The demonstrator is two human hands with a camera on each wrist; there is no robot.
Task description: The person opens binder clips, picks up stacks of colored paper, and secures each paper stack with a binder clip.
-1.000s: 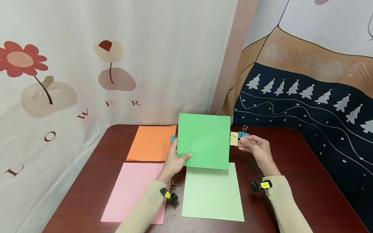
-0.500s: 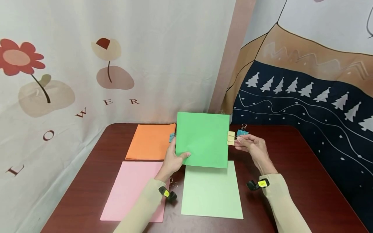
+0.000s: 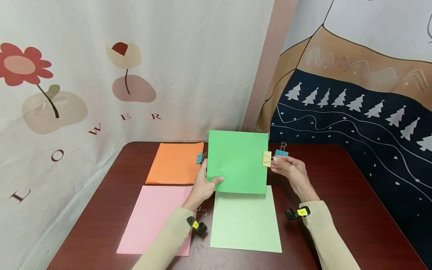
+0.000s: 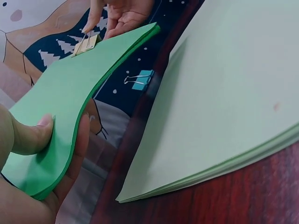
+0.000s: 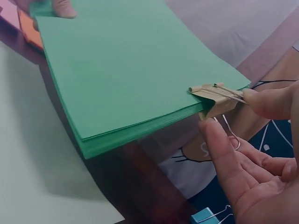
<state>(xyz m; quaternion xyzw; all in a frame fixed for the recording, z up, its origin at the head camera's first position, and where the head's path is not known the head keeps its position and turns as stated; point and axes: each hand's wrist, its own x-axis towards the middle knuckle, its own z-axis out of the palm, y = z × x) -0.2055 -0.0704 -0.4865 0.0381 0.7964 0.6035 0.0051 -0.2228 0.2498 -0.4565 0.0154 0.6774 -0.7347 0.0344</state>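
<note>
My left hand (image 3: 202,189) grips a stack of bright green paper (image 3: 237,161) near its lower left corner, thumb on the front face and fingers behind. The stack is held up, tilted, above the table. At its right edge, my right hand (image 3: 295,174) pinches the wire handles of a yellow binder clip (image 3: 267,159) between thumb and index finger. In the right wrist view the clip (image 5: 219,99) sits over the edge of the sheets. A pale green paper stack (image 3: 245,225) lies below, partly hidden by the raised one.
Behind the right hand is a blue binder clip (image 3: 281,152). An orange paper stack (image 3: 173,163) with a blue clip (image 3: 200,158) on its right edge lies at the back left. In front of it is a pink stack (image 3: 153,219), with silver clip handles (image 3: 201,212) at its right edge.
The yellow clip has moved left, from beside the green stack's right edge to overlapping it. The left hand keeps its grip, and the stack has shifted only slightly.
</note>
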